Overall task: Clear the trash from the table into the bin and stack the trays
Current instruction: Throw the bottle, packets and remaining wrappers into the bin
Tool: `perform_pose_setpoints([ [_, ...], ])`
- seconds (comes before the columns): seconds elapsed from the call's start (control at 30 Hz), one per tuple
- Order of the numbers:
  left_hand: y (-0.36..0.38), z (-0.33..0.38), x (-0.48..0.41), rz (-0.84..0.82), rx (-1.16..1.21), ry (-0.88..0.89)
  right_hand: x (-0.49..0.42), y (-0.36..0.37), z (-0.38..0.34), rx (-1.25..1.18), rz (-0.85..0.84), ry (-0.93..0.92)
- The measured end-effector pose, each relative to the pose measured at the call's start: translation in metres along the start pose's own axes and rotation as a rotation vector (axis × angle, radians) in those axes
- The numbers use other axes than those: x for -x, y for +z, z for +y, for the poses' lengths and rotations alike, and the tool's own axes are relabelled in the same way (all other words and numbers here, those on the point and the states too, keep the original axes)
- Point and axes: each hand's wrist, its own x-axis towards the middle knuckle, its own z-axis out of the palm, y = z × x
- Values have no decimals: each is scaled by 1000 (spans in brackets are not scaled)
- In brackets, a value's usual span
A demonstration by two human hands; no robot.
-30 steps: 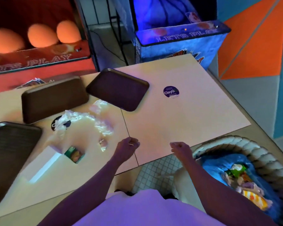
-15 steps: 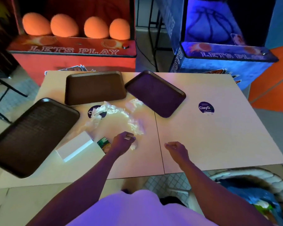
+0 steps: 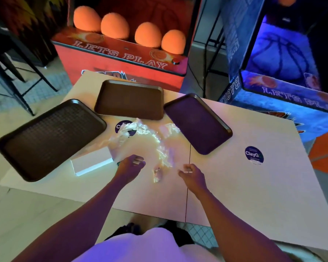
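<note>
Three dark trays lie apart on the table (image 3: 273, 186): a left tray (image 3: 49, 138), a middle tray (image 3: 129, 99) and a right tray (image 3: 197, 122). Crumpled clear plastic wrap (image 3: 142, 132) spreads between them. A small crumpled wrapper (image 3: 156, 173) lies nearer me, between my hands. A white box (image 3: 91, 163) sits beside the left tray. My left hand (image 3: 131, 166) hovers just right of the box, fingers loosely curled, holding nothing. My right hand (image 3: 191, 173) hovers right of the small wrapper, also loosely curled and holding nothing. The bin is out of view.
A red arcade machine (image 3: 121, 57) with orange balls stands behind the table and a blue one (image 3: 282, 86) at the back right. Dark chair legs (image 3: 13, 72) stand at the far left. Round stickers (image 3: 253, 154) mark the tabletop.
The view swung left and the bin dropped out of sight. Both hands moved forward over the table to either side of the small wrapper.
</note>
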Motion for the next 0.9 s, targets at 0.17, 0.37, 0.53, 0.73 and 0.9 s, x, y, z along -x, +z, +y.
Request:
perform_pose_setpoints([
  [0.17, 10, 6, 0, 104, 9, -52, -26, -1, -11, 78, -97, -100],
  [0.37, 34, 16, 13, 198, -8, -62, -52, -5, -17, 281, -241, -274],
  [0.53, 41, 10, 24, 279, 52, -84, -75, 4, -25, 406, -384, -376],
  [0.73, 28, 4, 24, 314, 60, -90, -85, 19, -39, 482, -456, -409],
  [0.9, 3, -2, -1, 279, 88, -77, -98, 35, -52, 564, -425, -360],
])
